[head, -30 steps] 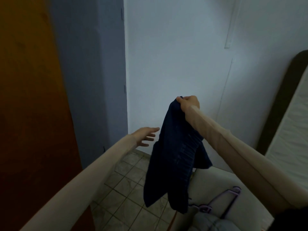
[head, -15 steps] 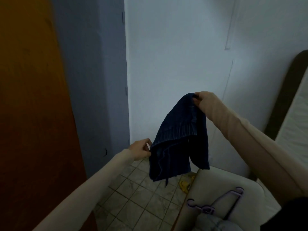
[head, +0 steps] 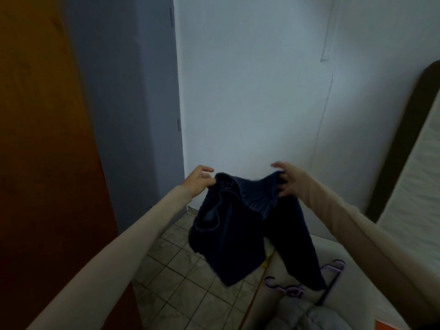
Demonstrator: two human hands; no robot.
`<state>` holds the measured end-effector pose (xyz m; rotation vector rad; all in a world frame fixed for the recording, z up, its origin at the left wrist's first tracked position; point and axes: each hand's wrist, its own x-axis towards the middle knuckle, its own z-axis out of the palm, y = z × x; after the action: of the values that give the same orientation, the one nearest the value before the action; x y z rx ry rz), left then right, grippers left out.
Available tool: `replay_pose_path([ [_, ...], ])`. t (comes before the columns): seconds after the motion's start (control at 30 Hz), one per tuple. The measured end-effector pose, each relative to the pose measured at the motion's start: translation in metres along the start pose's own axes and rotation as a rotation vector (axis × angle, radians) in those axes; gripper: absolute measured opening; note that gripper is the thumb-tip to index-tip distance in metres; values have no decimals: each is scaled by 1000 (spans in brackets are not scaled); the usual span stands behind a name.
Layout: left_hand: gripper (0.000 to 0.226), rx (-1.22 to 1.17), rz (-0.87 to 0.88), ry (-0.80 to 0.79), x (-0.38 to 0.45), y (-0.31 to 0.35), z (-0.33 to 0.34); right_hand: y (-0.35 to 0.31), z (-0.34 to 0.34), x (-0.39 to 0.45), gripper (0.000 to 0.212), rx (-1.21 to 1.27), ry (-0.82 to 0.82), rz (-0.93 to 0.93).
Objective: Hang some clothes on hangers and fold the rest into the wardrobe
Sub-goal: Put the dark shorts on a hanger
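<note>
- Now the garment (head: 245,225), a dark blue piece, is held up by its top edge in front of the wall (head: 262,91), above the tiled floor (head: 181,270); a second ago it hung from the right hand alone, bunched into one long drape.
- The edge is pinched at its left corner by the left hand (head: 198,181), which was reaching open a second ago.
- The other corner is gripped by the right hand (head: 289,178) with curled fingers; the remaining fingers are spread, though blur hides the detail.
- Between the two hands the cloth is spread wider, so it is judged that the piece is being opened out for folding or hanging; neither is done yet.
- Purple hangers (head: 309,279) lie below on the bed (head: 357,270), partly covered by the hanging hem.
- The brown door (head: 42,139) stands at the left.
</note>
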<state>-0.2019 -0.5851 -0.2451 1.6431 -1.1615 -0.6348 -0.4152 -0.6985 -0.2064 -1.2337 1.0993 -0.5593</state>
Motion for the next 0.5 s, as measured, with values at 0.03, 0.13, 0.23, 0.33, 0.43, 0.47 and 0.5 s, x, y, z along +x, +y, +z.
replay_pose_path([
  [0.03, 39, -11, -22, -2, 1, 6, 4, 16, 4, 2, 27, -83, -47, 61],
  [0.13, 42, 4, -90, -6, 2, 17, 15, 65, 20, 13, 43, -267, -122, 172],
  [0.23, 47, 83, -159, -35, 2, 20, 17, 93, 25, 25, 93, -308, -108, 88],
  [0.33, 49, 137, -184, -37, 2, 20, 16, 97, 28, 20, 76, -513, -321, 0],
  [0.43, 48, 161, -171, -42, 2, 21, 14, 98, 37, 20, 81, -762, -454, -77],
  [0.47, 48, 168, -159, -37, 2, 22, 12, 99, 42, 21, 76, -885, -439, -135],
  [0.5, 47, 173, -145, -30, 2, 22, 10, 99, 48, 23, 65, -1013, -385, -219],
])
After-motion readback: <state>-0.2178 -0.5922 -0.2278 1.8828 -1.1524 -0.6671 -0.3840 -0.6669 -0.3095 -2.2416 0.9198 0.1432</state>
